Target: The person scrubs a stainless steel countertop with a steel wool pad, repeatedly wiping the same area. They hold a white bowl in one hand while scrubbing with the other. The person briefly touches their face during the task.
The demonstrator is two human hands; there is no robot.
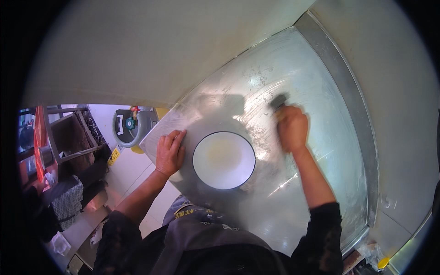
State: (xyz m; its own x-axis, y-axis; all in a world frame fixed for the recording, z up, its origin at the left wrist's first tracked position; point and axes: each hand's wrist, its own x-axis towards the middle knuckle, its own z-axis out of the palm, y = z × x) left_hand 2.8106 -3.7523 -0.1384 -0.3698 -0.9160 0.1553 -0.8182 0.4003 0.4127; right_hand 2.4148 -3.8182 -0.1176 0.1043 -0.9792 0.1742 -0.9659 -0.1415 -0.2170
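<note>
A stainless steel tabletop (326, 144) with a smeared, patchy surface spreads in front of me. My right hand (292, 130) grips a small tool (278, 101) with a dark head, at or just above the steel; motion blur hides whether it is a brush or a scraper. Left of it stands a round white bowl (224, 160) with a dark rim and a yellowish tint at its middle. Near the table's left edge, my left hand (170, 151) lies on the steel with nothing in it, fingers slightly apart, beside the bowl.
A grey raised strip (354, 99) borders the table's right side, and a pale wall (137, 51) meets its far edge. On the floor at left are a gas cylinder (130, 129) with a green valve and a dark metal frame (74, 134). A yellow object (383, 263) lies lower right.
</note>
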